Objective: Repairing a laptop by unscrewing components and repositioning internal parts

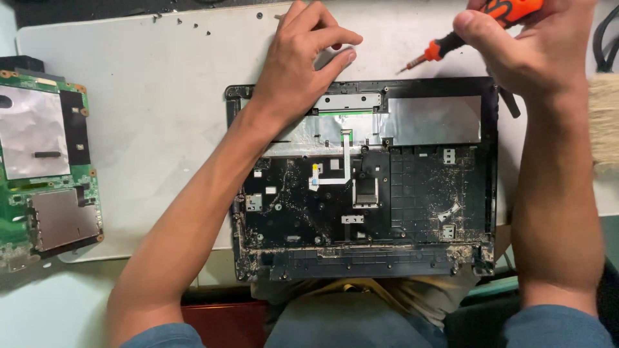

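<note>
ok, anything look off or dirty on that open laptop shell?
Yes: the black laptop shell is speckled with pale dust and grit, thickest along its near edge and corners. The white ribbon cable lies loose across it. Small screws lie scattered on the white mat.

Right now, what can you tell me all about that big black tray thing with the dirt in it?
It is a black plastic laptop shell, lying flat and open side up on a pale mat. Its far part is covered with silver foil, a white ribbon cable runs down its middle, and dusty grime speckles the ribbed inside, thickest along the near edge. The left hand rests over its far edge.
</note>
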